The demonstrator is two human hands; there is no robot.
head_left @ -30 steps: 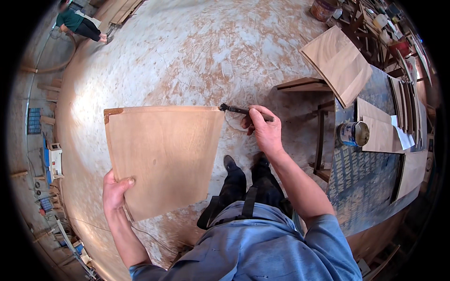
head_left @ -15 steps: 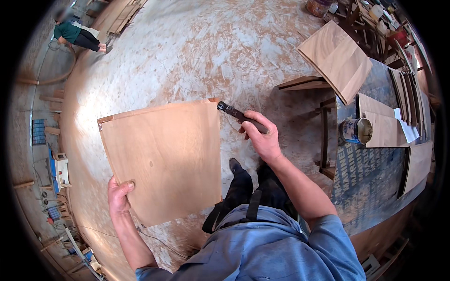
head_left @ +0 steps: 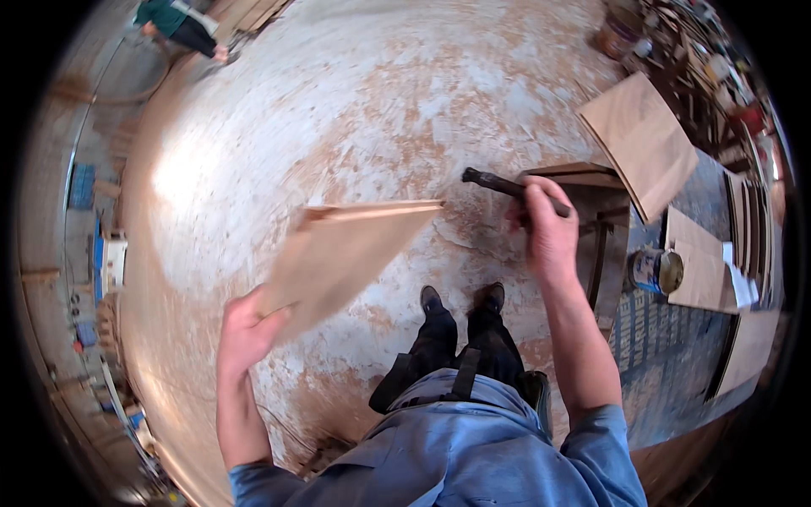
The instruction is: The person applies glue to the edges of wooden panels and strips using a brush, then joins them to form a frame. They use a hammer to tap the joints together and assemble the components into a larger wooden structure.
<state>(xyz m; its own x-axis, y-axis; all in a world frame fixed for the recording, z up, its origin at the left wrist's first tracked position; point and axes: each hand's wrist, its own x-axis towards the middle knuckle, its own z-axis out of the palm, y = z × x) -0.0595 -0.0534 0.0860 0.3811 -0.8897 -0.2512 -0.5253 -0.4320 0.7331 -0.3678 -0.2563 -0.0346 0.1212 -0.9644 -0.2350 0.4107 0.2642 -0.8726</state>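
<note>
My left hand (head_left: 250,328) grips a square wooden panel (head_left: 351,262) by its lower left edge, thumb on the face. The panel is tilted and partly smeared by motion, its far edge turned up into view. In my right hand (head_left: 547,226) is a dark-handled paintbrush (head_left: 505,184), my fingers wrapped round its handle. The brush's black tip points left, just beyond the panel's right corner and apart from it. To the right, an open paint can (head_left: 657,270) stands on the table (head_left: 667,338).
Several wooden panels (head_left: 701,245) lie on the table beside white paper (head_left: 742,286). Another panel (head_left: 640,144) juts over the table's far corner. A bucket (head_left: 621,32) and stacked wood (head_left: 676,76) stand far right. A person (head_left: 184,27) is at the far left.
The panel has tipped so that its face is seen at a slant and its edge shows. My right hand has moved right with the brush, away from the panel's corner.
</note>
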